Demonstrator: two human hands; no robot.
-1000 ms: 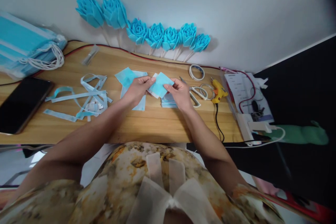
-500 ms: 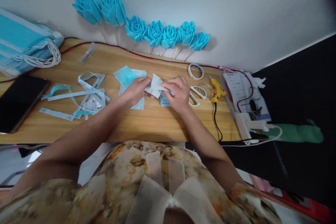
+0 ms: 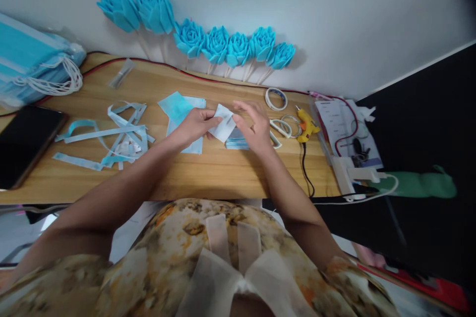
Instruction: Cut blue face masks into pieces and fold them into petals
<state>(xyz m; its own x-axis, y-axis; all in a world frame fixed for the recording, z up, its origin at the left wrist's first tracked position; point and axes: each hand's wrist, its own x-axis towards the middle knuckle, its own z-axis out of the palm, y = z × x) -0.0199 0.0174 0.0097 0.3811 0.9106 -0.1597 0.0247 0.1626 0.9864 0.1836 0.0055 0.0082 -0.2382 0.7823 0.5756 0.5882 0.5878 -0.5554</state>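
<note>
A small pale blue-white square of mask fabric [image 3: 223,128] is pinched between the thumb and fingers of my left hand [image 3: 197,126], over the table. At its right edge is my right hand [image 3: 255,121], fingers spread and thumb close to the fabric's corner; whether the thumb touches it I cannot tell. Beneath the hands lies a stack of blue fabric pieces [image 3: 237,140], partly covered by my right hand. Left of these, larger blue fabric sheets [image 3: 177,108] lie flat, partly under my left hand. White-handled scissors [image 3: 281,128] rest just beyond my right hand, their blades hidden.
Cut fabric strips [image 3: 107,133] and a phone [image 3: 29,143] lie left. Packed face masks [image 3: 33,59] sit behind them. Blue fabric flowers [image 3: 217,44] on sticks lean on the wall. A tape roll [image 3: 276,99], yellow glue gun [image 3: 307,126] and power strip [image 3: 344,178] are right.
My right fingers have come off the fabric square and spread apart. The square now lies flatter in my left hand, its face more visible.
</note>
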